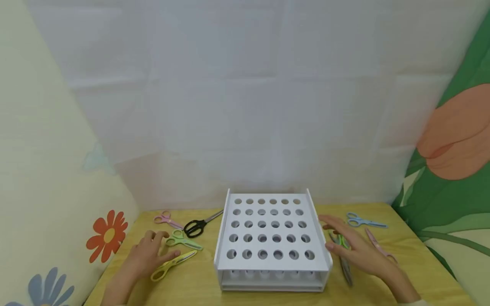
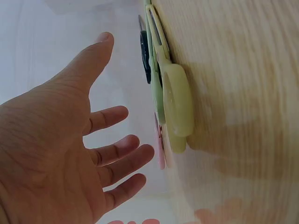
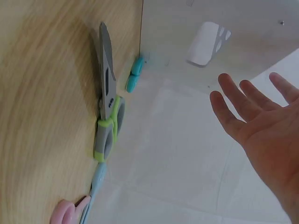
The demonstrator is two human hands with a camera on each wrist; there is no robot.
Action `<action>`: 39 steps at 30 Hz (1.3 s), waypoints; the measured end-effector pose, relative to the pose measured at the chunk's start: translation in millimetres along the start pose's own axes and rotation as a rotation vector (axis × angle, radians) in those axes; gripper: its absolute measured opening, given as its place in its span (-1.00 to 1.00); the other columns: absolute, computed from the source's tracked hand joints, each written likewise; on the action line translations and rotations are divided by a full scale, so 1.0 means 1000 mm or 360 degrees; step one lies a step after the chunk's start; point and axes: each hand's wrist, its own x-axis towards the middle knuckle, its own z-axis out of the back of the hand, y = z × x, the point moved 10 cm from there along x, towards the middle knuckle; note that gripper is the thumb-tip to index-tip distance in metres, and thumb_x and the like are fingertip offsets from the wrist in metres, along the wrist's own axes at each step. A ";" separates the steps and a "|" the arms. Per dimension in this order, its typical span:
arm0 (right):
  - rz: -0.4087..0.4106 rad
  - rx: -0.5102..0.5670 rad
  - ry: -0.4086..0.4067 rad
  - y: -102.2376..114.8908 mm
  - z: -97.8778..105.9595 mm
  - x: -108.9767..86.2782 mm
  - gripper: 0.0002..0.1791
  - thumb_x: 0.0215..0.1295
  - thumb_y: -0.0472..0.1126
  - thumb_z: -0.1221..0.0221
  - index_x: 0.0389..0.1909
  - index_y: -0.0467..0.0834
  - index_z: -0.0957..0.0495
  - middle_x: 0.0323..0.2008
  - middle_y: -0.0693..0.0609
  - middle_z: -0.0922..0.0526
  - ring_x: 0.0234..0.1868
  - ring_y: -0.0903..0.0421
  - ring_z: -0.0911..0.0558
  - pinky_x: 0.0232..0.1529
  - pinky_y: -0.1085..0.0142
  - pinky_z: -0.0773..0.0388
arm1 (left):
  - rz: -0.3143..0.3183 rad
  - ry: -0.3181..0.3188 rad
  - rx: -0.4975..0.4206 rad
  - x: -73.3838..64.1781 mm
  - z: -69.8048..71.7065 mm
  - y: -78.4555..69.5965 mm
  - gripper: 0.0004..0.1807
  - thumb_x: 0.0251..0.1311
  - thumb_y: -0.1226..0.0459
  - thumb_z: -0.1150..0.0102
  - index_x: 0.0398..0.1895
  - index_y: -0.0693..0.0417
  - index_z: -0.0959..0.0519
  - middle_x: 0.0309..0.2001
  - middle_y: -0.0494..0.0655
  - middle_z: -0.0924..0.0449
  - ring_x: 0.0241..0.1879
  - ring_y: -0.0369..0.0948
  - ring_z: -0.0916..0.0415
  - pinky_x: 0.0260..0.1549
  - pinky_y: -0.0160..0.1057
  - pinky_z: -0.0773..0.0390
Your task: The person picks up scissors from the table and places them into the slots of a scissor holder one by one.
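Observation:
My left hand (image 1: 143, 257) hovers at the left of the table with its fingers spread and relaxed, beside yellow scissors (image 1: 183, 257) and light green scissors (image 1: 187, 242). The left wrist view shows nothing in its palm, with the yellow scissors (image 2: 180, 102) apart from the fingers. My right hand (image 1: 356, 248) reaches toward the right wall of a white rack (image 1: 269, 231) with rows of round holes. Below it lie grey-and-green scissors (image 1: 346, 267), partly hidden by the hand. Its fingers are extended and hold nothing in the right wrist view, close to the rack's side panel (image 3: 173, 28).
Black-handled scissors (image 1: 209, 218) and pink scissors (image 1: 172, 222) lie behind the left group. At the right are blue scissors (image 1: 361, 221) and another pink pair (image 1: 374, 240). A small teal object (image 3: 134, 74) sits by the rack. White cloth (image 1: 264, 106) hangs behind the table.

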 end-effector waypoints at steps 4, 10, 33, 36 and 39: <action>0.0066 -0.0055 -0.0030 0.005 0.001 0.000 -0.35 0.47 -0.27 -0.20 0.53 -0.06 -0.27 0.45 -0.06 -0.34 0.22 -0.13 -0.53 0.09 -0.03 -0.55 | 0.0028 0.0071 -0.0032 0.000 0.002 0.002 -0.23 0.23 -0.30 -0.21 0.17 0.15 -0.46 -0.05 0.17 -0.48 -0.18 0.10 -0.56 -0.23 0.27 -0.51; -0.0025 -0.0072 -0.0052 0.001 0.004 -0.002 -0.40 0.48 -0.20 -0.21 0.49 -0.03 -0.35 0.40 -0.04 -0.41 0.16 -0.14 -0.58 0.06 0.03 -0.58 | 0.0084 0.0143 -0.0098 -0.010 0.002 0.013 -0.40 0.24 -0.19 -0.31 0.08 0.09 -0.57 -0.22 -0.04 -0.57 -0.27 -0.09 -0.56 -0.27 0.08 -0.57; -0.0032 -0.0120 -0.0028 -0.001 -0.004 -0.005 -0.41 0.49 -0.17 -0.20 0.50 -0.02 -0.34 0.38 -0.03 -0.44 0.09 0.03 -0.62 0.01 0.02 -0.60 | -0.0096 0.0167 -0.0145 -0.031 -0.004 0.023 -0.60 0.08 0.01 -0.52 -0.19 0.09 -0.67 -0.34 -0.18 -0.41 -0.35 -0.24 -0.39 -0.31 -0.15 -0.51; -0.0005 -0.0126 -0.0034 0.000 -0.004 -0.004 -0.41 0.50 -0.19 -0.19 0.50 -0.03 -0.34 0.38 -0.04 -0.45 0.08 0.05 -0.62 0.01 0.00 -0.60 | -0.0145 0.0142 -0.0148 -0.030 -0.003 0.024 -0.62 0.10 0.01 -0.51 -0.21 0.07 -0.66 -0.35 -0.21 -0.43 -0.35 -0.28 -0.39 -0.32 -0.18 -0.52; 0.0010 -0.0133 -0.0025 0.001 -0.003 -0.002 -0.41 0.51 -0.19 -0.18 0.50 -0.04 -0.33 0.36 -0.05 -0.47 0.07 0.10 -0.61 -0.01 0.01 -0.61 | -0.0174 0.0132 -0.0181 -0.031 -0.002 0.026 -0.63 0.10 0.02 -0.51 -0.21 0.07 -0.66 -0.36 -0.25 -0.45 -0.36 -0.32 -0.40 -0.33 -0.22 -0.52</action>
